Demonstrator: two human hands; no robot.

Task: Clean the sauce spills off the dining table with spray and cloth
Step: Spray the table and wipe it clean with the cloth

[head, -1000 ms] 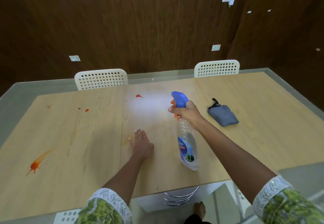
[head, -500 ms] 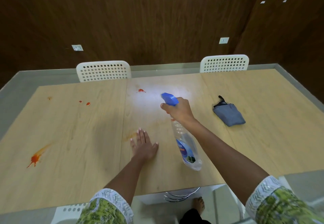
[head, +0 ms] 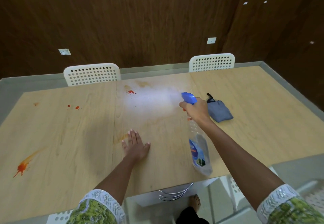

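Note:
My right hand (head: pixel 196 110) grips the neck of a clear spray bottle (head: pixel 199 151) with a blue trigger head, nozzle pointing left. A white mist hangs over the wooden dining table (head: pixel 263 132) just left of the nozzle. A red sauce spot (head: pixel 130 92) lies at the far middle, two small spots (head: pixel 76 107) sit at the far left, and a larger orange-red splash (head: pixel 22 166) is at the near left. My left hand (head: pixel 135 145) rests flat on the table beside a faint orange smear (head: pixel 123 136). A folded grey cloth (head: pixel 219 111) lies just right of my right hand.
Two white perforated chairs (head: pixel 92 73) (head: pixel 212 62) stand at the table's far side against a dark wood wall. A bare foot (head: pixel 194 202) and chrome chair legs show beneath the near edge.
The bottle has swung right and away from me, nozzle turned left, and a broad spray mist has appeared over the far middle. My left hand stays flat.

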